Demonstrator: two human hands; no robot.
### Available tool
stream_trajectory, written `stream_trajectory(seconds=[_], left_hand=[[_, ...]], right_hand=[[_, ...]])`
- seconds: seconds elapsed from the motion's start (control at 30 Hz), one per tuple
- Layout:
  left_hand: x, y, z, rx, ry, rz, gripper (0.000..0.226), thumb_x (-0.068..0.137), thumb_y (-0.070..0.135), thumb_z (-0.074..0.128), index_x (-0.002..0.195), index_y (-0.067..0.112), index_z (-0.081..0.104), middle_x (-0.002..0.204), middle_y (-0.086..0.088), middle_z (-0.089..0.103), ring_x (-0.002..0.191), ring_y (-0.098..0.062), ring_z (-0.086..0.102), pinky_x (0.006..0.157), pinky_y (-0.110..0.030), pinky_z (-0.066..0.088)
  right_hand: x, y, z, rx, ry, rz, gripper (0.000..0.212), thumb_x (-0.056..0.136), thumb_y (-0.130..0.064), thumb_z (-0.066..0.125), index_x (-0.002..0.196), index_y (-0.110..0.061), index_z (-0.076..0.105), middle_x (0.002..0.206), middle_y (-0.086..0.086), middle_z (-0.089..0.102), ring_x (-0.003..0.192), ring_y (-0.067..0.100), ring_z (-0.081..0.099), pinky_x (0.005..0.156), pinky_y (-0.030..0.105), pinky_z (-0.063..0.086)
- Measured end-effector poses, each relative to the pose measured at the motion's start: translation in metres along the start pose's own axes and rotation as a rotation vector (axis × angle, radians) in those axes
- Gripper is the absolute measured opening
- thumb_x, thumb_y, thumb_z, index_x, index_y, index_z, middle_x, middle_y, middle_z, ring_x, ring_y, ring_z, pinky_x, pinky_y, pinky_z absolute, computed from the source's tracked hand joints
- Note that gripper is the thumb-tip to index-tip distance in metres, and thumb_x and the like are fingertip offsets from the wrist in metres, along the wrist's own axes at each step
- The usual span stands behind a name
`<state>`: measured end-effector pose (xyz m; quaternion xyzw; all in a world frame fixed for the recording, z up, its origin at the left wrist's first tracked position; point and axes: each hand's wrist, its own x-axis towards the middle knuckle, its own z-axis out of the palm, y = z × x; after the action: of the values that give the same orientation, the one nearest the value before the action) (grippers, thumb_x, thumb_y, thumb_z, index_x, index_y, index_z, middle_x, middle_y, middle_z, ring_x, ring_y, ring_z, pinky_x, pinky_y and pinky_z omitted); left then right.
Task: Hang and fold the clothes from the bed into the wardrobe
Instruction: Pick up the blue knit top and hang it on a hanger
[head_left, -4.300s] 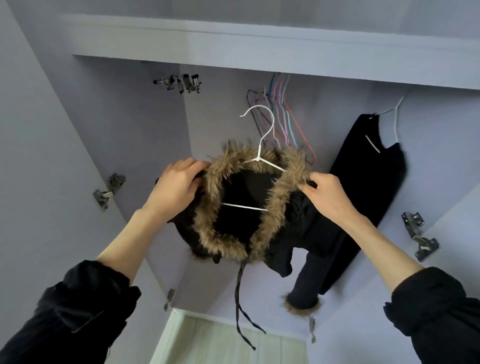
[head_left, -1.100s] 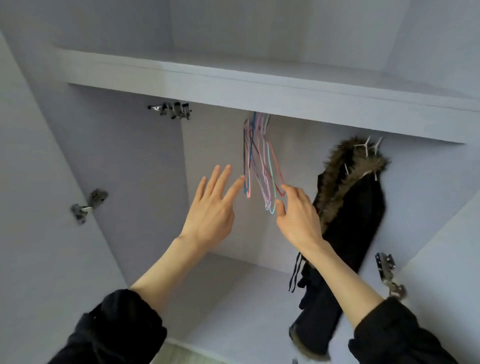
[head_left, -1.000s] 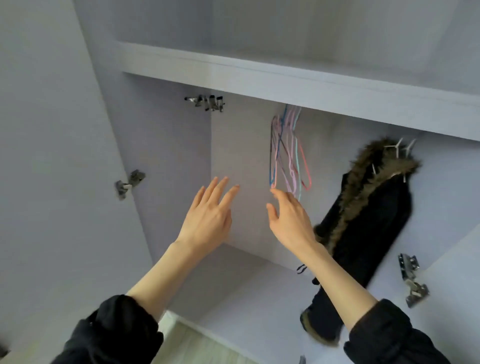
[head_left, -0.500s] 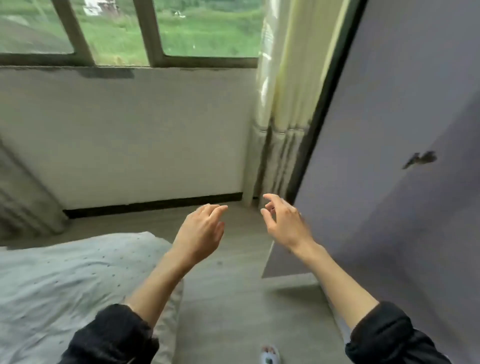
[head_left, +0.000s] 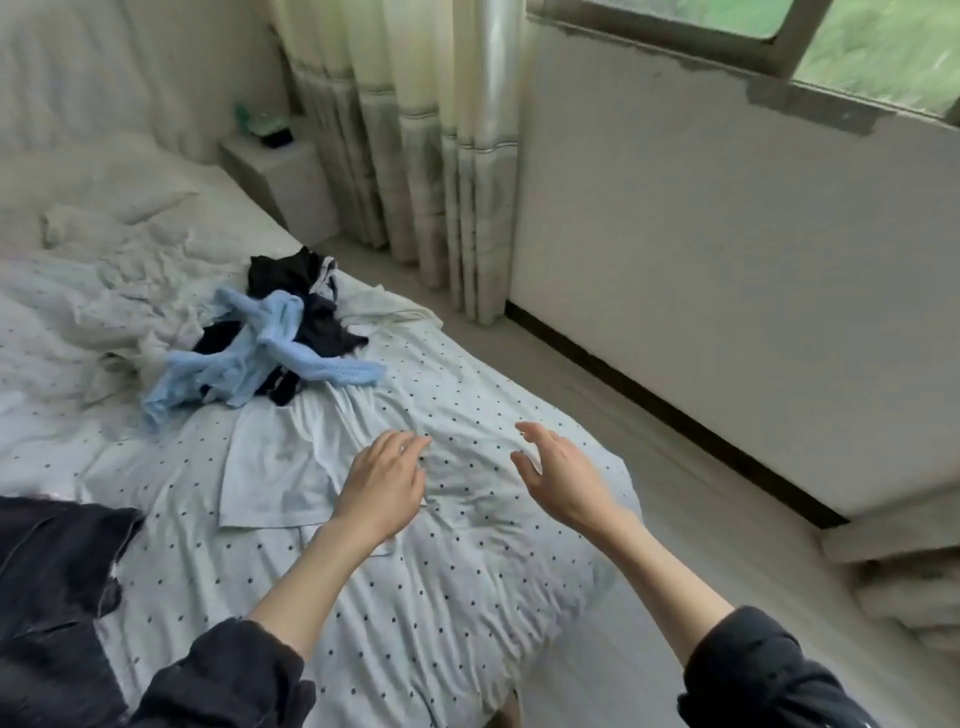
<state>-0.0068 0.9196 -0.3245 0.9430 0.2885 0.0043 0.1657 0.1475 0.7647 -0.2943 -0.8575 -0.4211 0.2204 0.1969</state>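
Note:
A bed (head_left: 467, 597) with a pale dotted sheet fills the lower left. On it lies a tangled heap: a light blue knit garment (head_left: 260, 358) over black clothes (head_left: 317, 312). A pale flat garment (head_left: 270, 473) lies spread nearer me. A dark garment (head_left: 47, 571) rests at the bed's left edge. My left hand (head_left: 382, 480) hovers over the sheet, fingers relaxed, holding nothing. My right hand (head_left: 558, 475) is beside it, fingers spread and empty. The wardrobe is out of view.
A white bedside cabinet (head_left: 285, 176) stands past the bed by the pale curtains (head_left: 415, 156). A white wall under a window (head_left: 727, 234) runs along the right, with a strip of floor (head_left: 675, 493) between it and the bed. A crumpled duvet (head_left: 104, 260) lies at the back.
The view has swung from the wardrobe, where the fur-hooded coat was hung, past the window to the bed. Both hands stayed empty and came down over the sheet.

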Motion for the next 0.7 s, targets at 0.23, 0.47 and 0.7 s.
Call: stream_trajectory(seconds=[0.23,0.47,0.7], left_hand=[[0.031,-0.109,0.025,0.048,-0.184,-0.403,0.051,0.096,0.020,0.041,0.145,0.019,0.028,0.152,-0.004,0.024,0.140,-0.019,0.021,0.111,-0.034,0.026],[0.124,-0.188,0.045,0.088,-0.122,-0.516,0.066,0.094,0.006,0.041,0.151,0.021,0.011,0.158,-0.011,0.003,0.144,-0.028,0.010,0.113,-0.038,0.022],[0.231,-0.279,0.063,0.199,0.012,-0.550,0.067,0.085,-0.009,0.048,0.145,0.017,0.033,0.158,-0.014,0.006,0.145,-0.031,0.006,0.113,-0.045,0.023]], right_hand=[[0.146,-0.022,0.082,-0.132,-0.355,-0.158,0.054,0.099,-0.034,0.041,0.149,-0.019,0.023,0.155,0.006,0.025,0.142,0.024,0.022,0.113,0.037,0.024],[0.278,-0.032,0.153,-0.304,-0.480,-0.244,0.069,0.097,-0.046,0.039,0.151,-0.031,-0.001,0.158,0.000,-0.013,0.145,0.025,-0.014,0.115,0.057,0.005],[0.341,0.005,0.211,-0.272,-0.658,-0.205,0.082,0.087,-0.064,0.045,0.148,-0.042,-0.004,0.157,-0.009,-0.018,0.145,0.018,-0.015,0.113,0.060,0.009]])
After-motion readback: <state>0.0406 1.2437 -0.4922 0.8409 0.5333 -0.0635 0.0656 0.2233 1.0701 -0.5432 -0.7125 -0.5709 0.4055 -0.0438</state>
